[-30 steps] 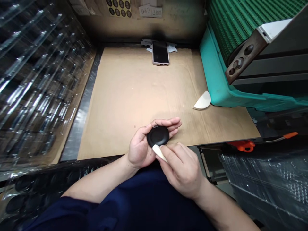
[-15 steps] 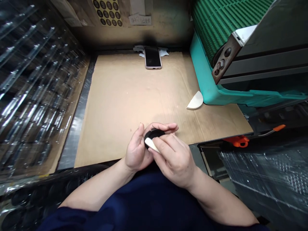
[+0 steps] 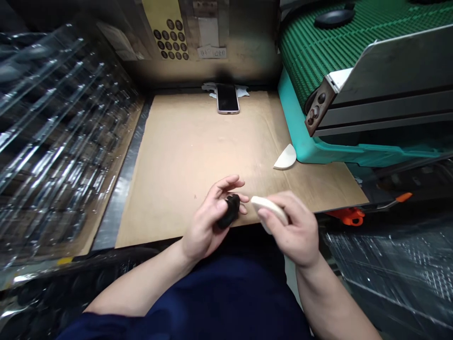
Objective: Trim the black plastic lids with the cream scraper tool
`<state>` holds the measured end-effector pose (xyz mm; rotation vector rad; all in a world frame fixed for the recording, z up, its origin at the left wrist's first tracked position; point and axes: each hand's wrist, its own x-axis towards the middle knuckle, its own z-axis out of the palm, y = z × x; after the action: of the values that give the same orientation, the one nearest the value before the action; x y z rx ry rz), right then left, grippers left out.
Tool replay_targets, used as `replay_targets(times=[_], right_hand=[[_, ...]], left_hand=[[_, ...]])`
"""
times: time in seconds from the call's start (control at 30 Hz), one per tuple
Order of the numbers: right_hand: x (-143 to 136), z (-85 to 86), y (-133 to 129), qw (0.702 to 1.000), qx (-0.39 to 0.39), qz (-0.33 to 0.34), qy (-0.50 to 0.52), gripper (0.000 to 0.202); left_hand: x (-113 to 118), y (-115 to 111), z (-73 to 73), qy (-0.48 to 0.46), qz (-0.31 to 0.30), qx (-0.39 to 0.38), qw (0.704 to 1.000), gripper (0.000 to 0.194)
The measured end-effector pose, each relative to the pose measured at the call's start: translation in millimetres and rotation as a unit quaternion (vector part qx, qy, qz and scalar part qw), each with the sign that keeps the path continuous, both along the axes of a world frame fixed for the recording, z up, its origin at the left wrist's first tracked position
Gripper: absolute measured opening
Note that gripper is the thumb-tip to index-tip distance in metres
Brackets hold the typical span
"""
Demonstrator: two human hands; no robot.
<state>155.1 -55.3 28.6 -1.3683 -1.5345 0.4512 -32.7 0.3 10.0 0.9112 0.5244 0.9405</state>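
Over the front edge of the cardboard sheet [image 3: 198, 156], my left hand [image 3: 207, 224] holds a small black part [image 3: 229, 211], tilted between thumb and fingers. To the right, apart from it, my right hand [image 3: 295, 226] grips a white pad [image 3: 271, 208] by its edge. The pad does not touch the black part. A second white piece, a flat wedge [image 3: 286, 157], lies on the cardboard beside the teal bin.
A phone [image 3: 228, 99] lies on a white cloth at the back. Clear plastic trays [image 3: 63, 127] stack at the left. At the right are a teal bin [image 3: 307, 150], a green conveyor belt [image 3: 318, 52] bearing a black part [image 3: 334, 18], and an orange-handled tool [image 3: 350, 216].
My right hand has moved right with the white pad, away from the black part. My left hand has tilted the black part up. The view has shifted, showing a black part on the belt.
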Motion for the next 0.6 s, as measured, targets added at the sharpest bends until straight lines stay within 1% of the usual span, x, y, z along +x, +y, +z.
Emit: replay_targets(times=[0.03,0.07,0.1,0.13,0.17,0.2,0.23,0.27,0.33,0.4,0.43,0.47,0.53,0.57,0.6], right_hand=[[6,-1.7,6,0.999,-0.006,-0.034,0.001,0.008],[12,-4.5,13,0.998,-0.017,-0.059,0.004,0.008],[17,-8.2,19,0.997,-0.031,-0.077,0.011,0.010],[21,-12.5,25,0.995,-0.050,-0.087,0.022,0.014],[24,-16.9,30,0.992,-0.073,-0.092,0.037,0.017],[27,-21.0,33,0.990,-0.095,-0.095,0.052,0.020],[28,-24.6,35,0.987,-0.112,-0.097,0.064,0.023],[29,-27.3,36,0.985,-0.125,-0.097,0.072,0.025],[30,-30.0,35,0.984,-0.130,-0.098,0.075,0.026],[30,-29.9,32,0.985,-0.123,-0.092,0.072,0.026],[30,-29.4,31,0.986,-0.120,-0.089,0.072,0.026],[30,-29.0,30,0.987,-0.117,-0.084,0.073,0.026],[31,-28.4,30,0.988,-0.114,-0.074,0.074,0.025],[31,-28.4,30,0.988,-0.114,-0.069,0.073,0.025],[32,-28.5,31,0.989,-0.115,-0.064,0.073,0.025]], left_hand=[[-2,0,0.7,0.047,0.021,0.086,0.995,0.059],[-4,1,1.4,0.093,0.049,0.184,0.977,0.079],[-6,3,2.2,0.134,0.080,0.282,0.947,0.098],[-7,5,3.0,0.170,0.109,0.368,0.908,0.113],[-9,7,3.9,0.198,0.133,0.434,0.869,0.123],[-10,9,4.7,0.218,0.151,0.480,0.836,0.127],[-12,10,5.5,0.236,0.162,0.503,0.816,0.127],[-13,11,6.2,0.251,0.170,0.511,0.804,0.126],[-17,12,7.6,0.271,0.179,0.508,0.797,0.118],[-22,14,9.6,0.282,0.170,0.498,0.802,0.106],[-26,15,11.3,0.289,0.151,0.487,0.810,0.097],[-32,18,13.5,0.299,0.120,0.474,0.820,0.082],[-45,27,19.5,0.334,0.041,0.418,0.844,0.044],[-52,33,23.1,0.353,0.013,0.379,0.855,0.027],[-60,40,26.6,0.376,0.004,0.341,0.862,0.016]])
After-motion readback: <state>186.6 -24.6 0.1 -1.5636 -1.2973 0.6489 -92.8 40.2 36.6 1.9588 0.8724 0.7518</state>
